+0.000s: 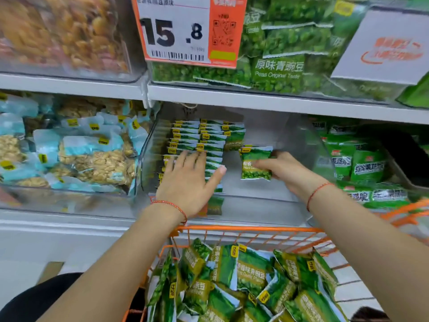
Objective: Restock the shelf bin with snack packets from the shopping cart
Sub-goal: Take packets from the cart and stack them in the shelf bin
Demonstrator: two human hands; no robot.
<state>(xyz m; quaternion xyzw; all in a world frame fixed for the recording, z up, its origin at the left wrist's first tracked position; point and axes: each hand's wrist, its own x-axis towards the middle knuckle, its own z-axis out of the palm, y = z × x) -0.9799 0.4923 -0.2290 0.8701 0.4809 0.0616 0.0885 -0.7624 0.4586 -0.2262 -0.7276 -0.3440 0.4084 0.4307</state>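
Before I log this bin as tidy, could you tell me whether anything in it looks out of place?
Mostly neat: packets stand in rows on the left of the clear bin, steadied by the left hand. The exception is one green packet, gripped by the right hand, apart from the rows and not yet filed.

The left hand (188, 182) is lying flat, fingers straight, on the rows of green snack packets (199, 140) standing in the clear shelf bin (308, 145). The right hand (285, 169) is pinching one green packet (255, 162) upright beside those rows. More packets are lying heaped in the orange shopping cart (250, 228) below.
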